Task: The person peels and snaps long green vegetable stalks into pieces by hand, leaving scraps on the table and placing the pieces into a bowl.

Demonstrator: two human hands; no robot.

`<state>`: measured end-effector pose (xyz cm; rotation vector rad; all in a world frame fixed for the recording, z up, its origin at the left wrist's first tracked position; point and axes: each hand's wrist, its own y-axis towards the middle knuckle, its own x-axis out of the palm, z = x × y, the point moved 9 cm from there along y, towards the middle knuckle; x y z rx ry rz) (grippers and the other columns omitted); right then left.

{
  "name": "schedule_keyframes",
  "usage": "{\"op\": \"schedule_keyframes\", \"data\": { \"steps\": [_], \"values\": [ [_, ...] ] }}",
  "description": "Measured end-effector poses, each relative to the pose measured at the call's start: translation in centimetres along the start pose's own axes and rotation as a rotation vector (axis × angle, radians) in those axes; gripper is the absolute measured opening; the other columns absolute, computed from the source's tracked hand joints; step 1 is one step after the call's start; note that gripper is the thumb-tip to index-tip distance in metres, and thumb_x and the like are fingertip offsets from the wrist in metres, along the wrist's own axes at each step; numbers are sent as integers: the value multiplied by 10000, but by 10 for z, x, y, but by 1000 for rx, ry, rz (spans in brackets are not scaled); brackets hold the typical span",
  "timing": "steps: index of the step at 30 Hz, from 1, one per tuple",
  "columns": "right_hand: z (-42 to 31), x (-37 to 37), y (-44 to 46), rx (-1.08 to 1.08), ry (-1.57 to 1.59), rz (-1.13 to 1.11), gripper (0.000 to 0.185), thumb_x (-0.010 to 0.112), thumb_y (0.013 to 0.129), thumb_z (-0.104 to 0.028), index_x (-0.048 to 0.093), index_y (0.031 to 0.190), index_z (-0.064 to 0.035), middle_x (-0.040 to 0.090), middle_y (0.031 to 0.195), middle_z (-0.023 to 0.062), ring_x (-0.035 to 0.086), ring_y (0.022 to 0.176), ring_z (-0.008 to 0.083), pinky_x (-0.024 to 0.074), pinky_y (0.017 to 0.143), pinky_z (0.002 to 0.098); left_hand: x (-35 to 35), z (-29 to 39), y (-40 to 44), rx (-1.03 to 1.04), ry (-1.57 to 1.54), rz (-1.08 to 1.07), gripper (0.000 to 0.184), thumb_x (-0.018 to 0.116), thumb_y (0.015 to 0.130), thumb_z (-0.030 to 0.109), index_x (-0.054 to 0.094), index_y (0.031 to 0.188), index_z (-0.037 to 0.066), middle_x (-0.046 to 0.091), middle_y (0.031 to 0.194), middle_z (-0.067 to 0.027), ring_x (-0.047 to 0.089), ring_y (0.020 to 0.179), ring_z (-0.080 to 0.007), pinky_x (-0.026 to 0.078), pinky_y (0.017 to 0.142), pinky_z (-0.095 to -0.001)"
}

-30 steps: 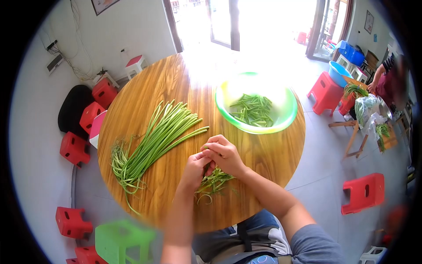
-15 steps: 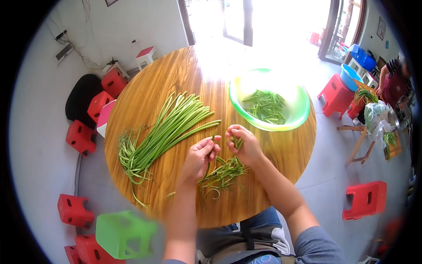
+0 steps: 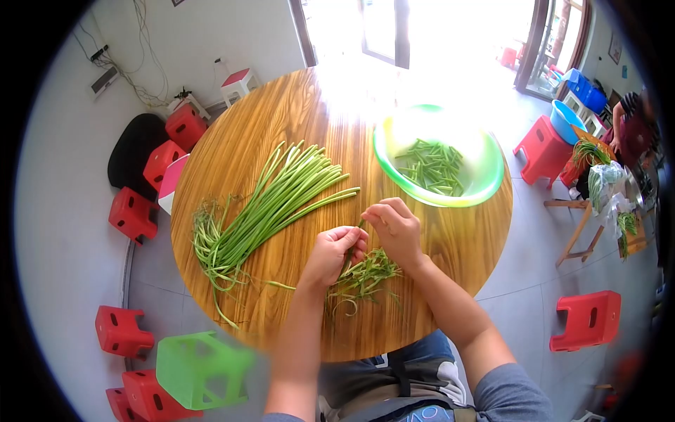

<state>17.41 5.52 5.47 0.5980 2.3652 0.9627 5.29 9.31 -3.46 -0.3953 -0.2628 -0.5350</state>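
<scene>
My left hand (image 3: 336,254) is closed around a single green garlic scape (image 3: 348,259). My right hand (image 3: 395,226) pinches the upper tip of the same scape, and its fingers almost meet those of the left. Below both hands lies a loose heap of thin, trimmed scape ends (image 3: 365,276). To the left rests a large bunch of long garlic scapes (image 3: 281,204), thick ends pointing up and right, tangled thin tips at lower left. Short cut pieces (image 3: 432,167) lie inside a green-rimmed bowl (image 3: 450,202) beyond my right hand.
Everything sits on a round wooden table (image 3: 260,126). Red stools (image 3: 132,213) stand along the left wall, with a green stool (image 3: 200,369) near the front left. At far right, a person (image 3: 636,133) is beside a wooden stand holding more greens (image 3: 592,151).
My right hand has moved in to meet the left and now pinches the scape's tip. Short pieces seen in the right hand before are now hidden. The view has shifted slightly.
</scene>
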Motion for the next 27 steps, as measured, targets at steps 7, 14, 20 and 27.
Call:
{"op": "schedule_keyframes", "data": {
  "steps": [7,14,20,27],
  "values": [
    [-14,42,-16,51,388,-449,108,695,732,-34,638,823,-29,579,775,61,587,714,170,471,629,273,-39,12,11,266,-320,259,209,502,918,186,580,965,-2,590,722,-50,545,617,-119,438,545,-234],
    [-7,59,-35,272,473,-891,133,675,777,-119,642,875,-35,619,806,66,587,746,137,471,679,277,-64,31,-1,346,-465,235,219,453,925,111,547,1075,-17,590,783,-55,502,638,-97,400,563,-215],
    [6,52,-32,456,399,-916,130,645,816,-126,632,910,-36,606,752,31,543,680,64,442,624,212,-39,36,-5,263,-359,209,220,453,902,64,553,1073,-32,629,830,-94,536,644,-100,422,580,-211],
    [30,39,-18,550,492,-452,164,604,856,-171,613,941,-30,573,731,-26,491,654,37,407,573,194,-10,39,-16,176,93,109,258,512,889,99,548,1120,-9,643,835,-100,596,676,-120,461,610,-202]
  ]
}}
